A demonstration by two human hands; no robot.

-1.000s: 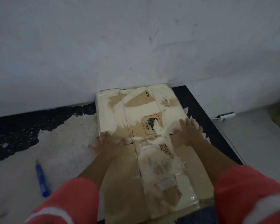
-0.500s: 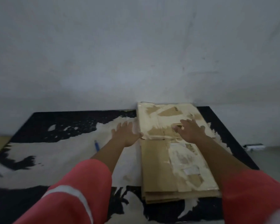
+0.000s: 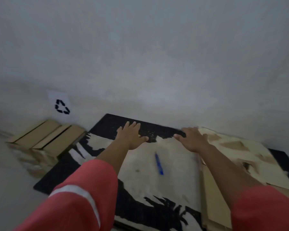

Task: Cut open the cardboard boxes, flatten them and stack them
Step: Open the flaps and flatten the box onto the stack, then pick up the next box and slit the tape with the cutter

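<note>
- Two hands, both spread flat and holding nothing: your left hand (image 3: pixel 131 137) hangs over the mat (image 3: pixel 165 170), your right hand (image 3: pixel 191 139) lies at the flattened cardboard's (image 3: pixel 237 152) near edge.
- One flattened stack sits right of your right hand; stacking there looks done.
- One more cardboard pile (image 3: pixel 45 135) lies well left of your left hand; whether it needs cutting is unclear.
- One blue cutter (image 3: pixel 159 164) lies between your forearms.

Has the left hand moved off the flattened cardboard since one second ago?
Yes. The left hand now lies open on the black mat, left of the blue cutter and clear of the flattened cardboard; earlier it pressed on that cardboard.
</note>
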